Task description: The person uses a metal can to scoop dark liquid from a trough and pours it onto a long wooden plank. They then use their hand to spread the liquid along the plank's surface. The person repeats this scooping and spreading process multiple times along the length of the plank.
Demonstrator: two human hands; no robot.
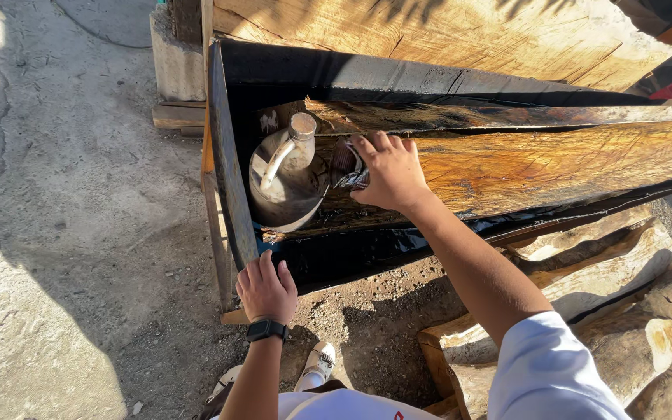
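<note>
Jug [285,179] upright (neck up), right hand [389,173] beside

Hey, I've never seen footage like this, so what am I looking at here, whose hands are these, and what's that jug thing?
This single picture comes from a camera worn on a person's head, looking down at their own two bare hands. The left hand, with a black wristwatch, rests on the edge of a long black-coated wooden trough. The right hand presses a dark crumpled rag against a stained wooden plank lying in the trough. Beside it stands a dirty grey jug with a handle. Rough logs lie on the dirt ground.
</note>
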